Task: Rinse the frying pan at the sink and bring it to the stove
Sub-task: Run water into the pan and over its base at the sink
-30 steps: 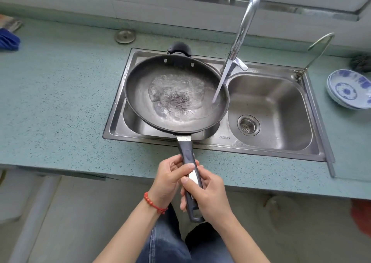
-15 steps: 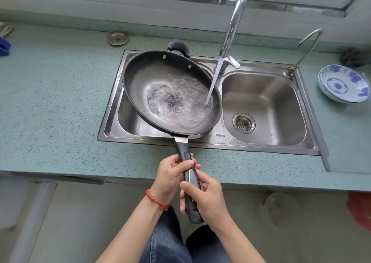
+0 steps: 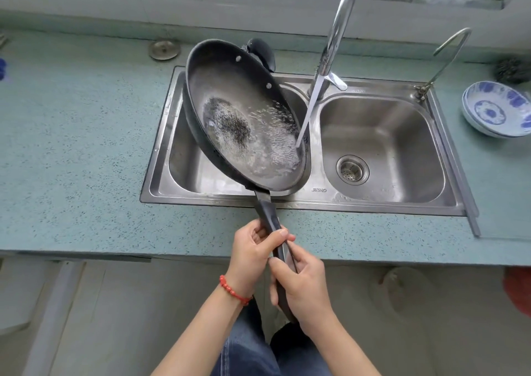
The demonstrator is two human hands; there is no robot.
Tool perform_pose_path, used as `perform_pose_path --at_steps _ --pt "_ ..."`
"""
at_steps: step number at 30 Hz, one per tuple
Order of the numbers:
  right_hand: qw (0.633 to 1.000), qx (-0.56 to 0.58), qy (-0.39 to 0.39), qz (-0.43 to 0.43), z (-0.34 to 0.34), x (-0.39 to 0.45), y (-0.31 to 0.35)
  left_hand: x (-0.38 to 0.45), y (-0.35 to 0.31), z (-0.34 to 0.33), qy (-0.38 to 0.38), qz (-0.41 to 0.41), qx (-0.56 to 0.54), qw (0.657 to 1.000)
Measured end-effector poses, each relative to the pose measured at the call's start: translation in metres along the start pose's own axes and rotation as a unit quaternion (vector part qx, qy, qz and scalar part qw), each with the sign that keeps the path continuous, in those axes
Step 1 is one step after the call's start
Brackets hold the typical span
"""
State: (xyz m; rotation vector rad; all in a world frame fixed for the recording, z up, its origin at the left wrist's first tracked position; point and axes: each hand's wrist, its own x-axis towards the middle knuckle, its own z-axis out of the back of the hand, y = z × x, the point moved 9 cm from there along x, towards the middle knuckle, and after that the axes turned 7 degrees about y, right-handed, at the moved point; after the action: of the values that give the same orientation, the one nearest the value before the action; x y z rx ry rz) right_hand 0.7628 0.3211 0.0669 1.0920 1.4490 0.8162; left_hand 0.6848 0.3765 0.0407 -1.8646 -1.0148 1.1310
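Note:
A black frying pan (image 3: 230, 94) hangs over the left basin of the steel double sink (image 3: 382, 203), tilted with its left rim raised. Water pools and bubbles in its lower right part. A stream from the tall chrome tap (image 3: 339, 25) lands near the pan's right rim. Its long dark handle points toward me. My left hand (image 3: 255, 252), with a red bead bracelet on the wrist, grips the handle higher up. My right hand (image 3: 301, 283) grips it just below. The stove is out of view.
The sink sits in a speckled blue-green counter (image 3: 71, 145). Blue-and-white bowls (image 3: 497, 114) are stacked at the right. A thin second spout (image 3: 448, 54) rises at the sink's back right corner. A round metal cap (image 3: 163, 49) lies behind the sink, and a dark scourer (image 3: 514, 69) at far right.
The pan has tipped from nearly level to a steep tilt, left rim up, and the water has run to its lower right side. Both hands kept their grip on the handle.

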Motion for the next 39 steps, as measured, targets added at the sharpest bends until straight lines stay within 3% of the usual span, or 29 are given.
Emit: perform_pose_path --at_steps 3,7,10,22,26,31,39 --pt "1.000 0.023 0.001 -0.006 -0.001 0.001 -0.006 0.000 0.011 0.000 -0.008 0.047 -0.096 0.994" --pt "0.998 0.051 0.021 -0.003 -0.005 0.004 -0.005 0.002 0.014 -0.012 0.031 0.085 -0.260 0.961" --pt "0.998 0.051 0.038 0.008 -0.006 0.005 0.001 0.003 0.010 -0.015 0.043 0.091 -0.318 0.943" --pt "0.998 0.006 0.063 -0.009 0.001 0.008 0.002 0.008 -0.010 -0.010 0.018 0.047 -0.212 0.976" --pt "0.996 -0.037 0.069 -0.029 0.007 0.005 0.001 0.005 -0.014 -0.001 -0.013 0.013 -0.131 0.991" --pt "0.998 -0.048 0.013 -0.029 0.012 0.002 -0.001 0.002 -0.028 0.005 -0.056 -0.048 0.001 0.997" --pt "1.000 0.025 0.004 -0.009 -0.001 0.000 0.005 0.001 -0.030 0.010 -0.048 -0.046 -0.032 0.997"
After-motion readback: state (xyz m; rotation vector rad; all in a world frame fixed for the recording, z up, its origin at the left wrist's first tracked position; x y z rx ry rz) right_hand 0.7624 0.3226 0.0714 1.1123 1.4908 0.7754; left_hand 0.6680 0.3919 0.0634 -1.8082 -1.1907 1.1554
